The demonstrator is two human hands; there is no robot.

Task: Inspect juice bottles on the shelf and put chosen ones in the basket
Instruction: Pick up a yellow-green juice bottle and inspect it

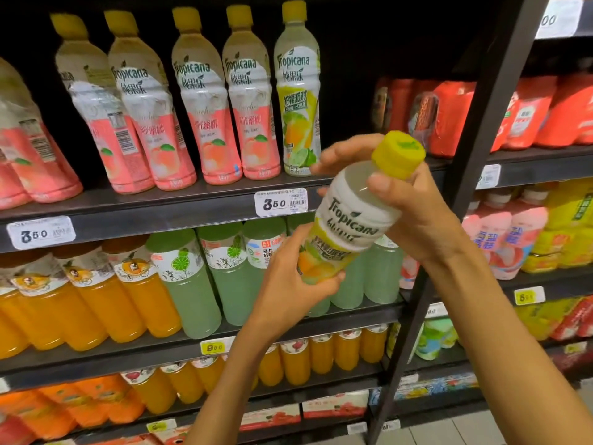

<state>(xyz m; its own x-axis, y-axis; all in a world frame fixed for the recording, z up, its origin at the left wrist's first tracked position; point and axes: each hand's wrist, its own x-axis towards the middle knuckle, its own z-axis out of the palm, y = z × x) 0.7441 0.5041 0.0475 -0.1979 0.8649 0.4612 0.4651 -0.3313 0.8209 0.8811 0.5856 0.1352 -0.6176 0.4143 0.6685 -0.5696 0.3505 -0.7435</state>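
Two hands share one lemon-lime juice bottle (349,220), held off the shelf in front of the middle tiers. The right hand (407,200) is wrapped round the bottle's shoulder just under the yellow cap (399,154), thumb across the front and fingers curled behind the neck. The left hand (290,284) cups the lower end from beneath, its fingers and thumb curled round the label's base. The bottle's long axis runs on a slant: cap up and to the right, towards the dark shelf upright (475,175), bottom down and to the left, towards the person's left forearm. The Tropicana label faces the camera, so this looks like the inspecting step rather than the placing one. The basket is not in view, so which way the bottle must travel to reach it cannot be told. Of the two grips, the right one by the neck seems the better placed to carry the bottle alone, since the body would hang below it. The left hand, at the base, is more of a prop and could let go first. One matching lemon-lime bottle (298,91) stands upright on the upper shelf (167,210), just beside the row of peach bottles (199,101), above and left of the held one.
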